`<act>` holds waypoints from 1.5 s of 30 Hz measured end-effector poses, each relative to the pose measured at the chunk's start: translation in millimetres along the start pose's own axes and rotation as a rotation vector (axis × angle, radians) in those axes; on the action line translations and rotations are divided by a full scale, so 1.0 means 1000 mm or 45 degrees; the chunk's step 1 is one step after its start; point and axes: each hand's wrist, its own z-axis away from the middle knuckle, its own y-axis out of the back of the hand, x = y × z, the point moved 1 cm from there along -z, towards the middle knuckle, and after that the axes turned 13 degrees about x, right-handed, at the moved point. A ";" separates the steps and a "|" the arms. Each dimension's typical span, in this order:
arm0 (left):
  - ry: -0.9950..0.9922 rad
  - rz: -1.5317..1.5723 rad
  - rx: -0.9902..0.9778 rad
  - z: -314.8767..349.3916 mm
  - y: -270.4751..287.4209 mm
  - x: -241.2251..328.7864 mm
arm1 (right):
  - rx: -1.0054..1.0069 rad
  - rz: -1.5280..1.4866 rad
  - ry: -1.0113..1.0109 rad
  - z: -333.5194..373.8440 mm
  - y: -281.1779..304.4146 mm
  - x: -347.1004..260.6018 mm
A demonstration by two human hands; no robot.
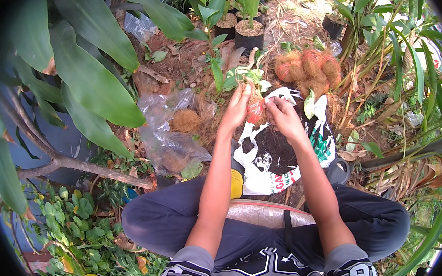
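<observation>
While I sat cross-legged, my left hand (237, 108) and right hand (282, 115) both clutched a small plant bundled in orange-red mesh netting (255, 109) over the open white soil sack (264, 179); wrapped fibre balls (308, 68) lay finished beyond, this one unfinished.

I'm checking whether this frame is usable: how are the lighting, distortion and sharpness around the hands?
Head view: soft, even daylight, no hard shadows or glare; left hand and right hand on the red-netted root ball are fairly sharp; fisheye bends the big leaves and darkens the rim; the clear plastic bag shows mild sheen.
</observation>
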 end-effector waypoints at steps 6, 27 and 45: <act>-0.170 0.375 0.438 -0.006 0.019 0.006 | -0.144 -0.188 -0.135 0.024 -0.034 -0.002; 0.349 1.203 -0.250 0.004 0.003 0.014 | -0.361 -0.605 -0.028 -0.011 0.020 0.015; -0.218 0.708 0.613 -0.008 0.035 0.028 | -0.774 -0.732 -0.256 0.007 0.002 0.011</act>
